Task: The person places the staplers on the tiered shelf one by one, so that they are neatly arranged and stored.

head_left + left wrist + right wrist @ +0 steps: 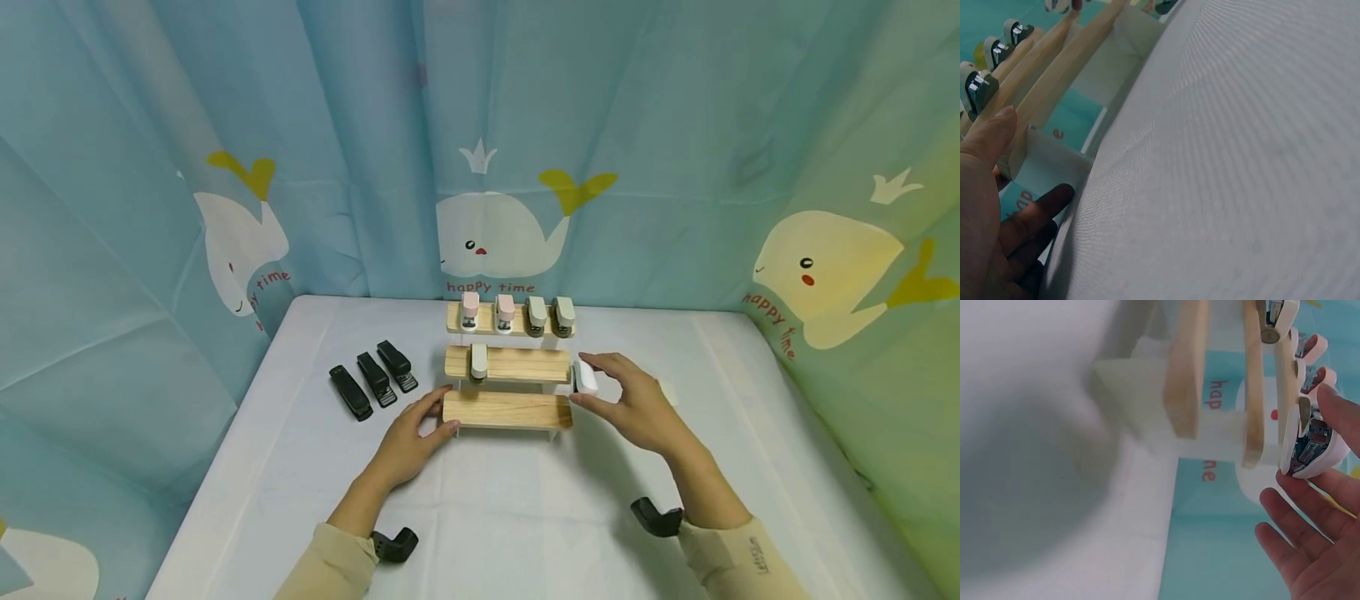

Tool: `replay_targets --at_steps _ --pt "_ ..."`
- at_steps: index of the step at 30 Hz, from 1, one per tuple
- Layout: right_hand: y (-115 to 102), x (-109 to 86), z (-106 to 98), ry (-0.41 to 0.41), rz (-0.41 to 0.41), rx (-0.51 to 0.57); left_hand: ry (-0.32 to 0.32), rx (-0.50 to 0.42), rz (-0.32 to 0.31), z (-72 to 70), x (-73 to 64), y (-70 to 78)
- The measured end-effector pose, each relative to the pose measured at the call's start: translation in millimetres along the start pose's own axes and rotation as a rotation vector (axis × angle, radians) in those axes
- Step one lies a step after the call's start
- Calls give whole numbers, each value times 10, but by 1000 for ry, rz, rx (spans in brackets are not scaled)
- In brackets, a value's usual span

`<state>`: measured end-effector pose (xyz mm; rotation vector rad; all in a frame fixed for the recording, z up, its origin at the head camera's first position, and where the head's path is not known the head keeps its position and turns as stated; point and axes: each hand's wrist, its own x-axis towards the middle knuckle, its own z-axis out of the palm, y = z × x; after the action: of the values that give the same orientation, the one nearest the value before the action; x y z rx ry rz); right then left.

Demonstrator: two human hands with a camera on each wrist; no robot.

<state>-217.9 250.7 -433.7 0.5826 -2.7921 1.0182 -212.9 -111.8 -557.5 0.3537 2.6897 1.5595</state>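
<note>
My right hand [637, 404] pinches a white stapler [585, 377] between thumb and fingers, at the right end of the middle board [525, 365] of a three-tier wooden stand. The right wrist view shows this stapler [1313, 447] side-on, its metal inside visible. At the stand's other end, my left hand [408, 442] holds the lowest board [506, 410], thumb in front and fingers behind. One pale stapler [478, 362] stands towards the left of the middle board. Two pink staplers, one of them the leftmost [469, 308], and two grey-green staplers [563, 315] line the top board.
Three black staplers [377, 379] lie on the white-covered table [300, 500], left of the stand. Clear side supports [1054, 153] carry the boards. A small pale item [667, 392] lies partly behind the right hand. A blue curtain [360, 125] with whales surrounds the table.
</note>
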Motion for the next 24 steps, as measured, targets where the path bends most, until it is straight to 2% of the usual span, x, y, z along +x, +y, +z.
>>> replay_targets --at_steps 24 --pt "-276 238 258 53 -96 87 -6 -8 8 -2 3 -1"
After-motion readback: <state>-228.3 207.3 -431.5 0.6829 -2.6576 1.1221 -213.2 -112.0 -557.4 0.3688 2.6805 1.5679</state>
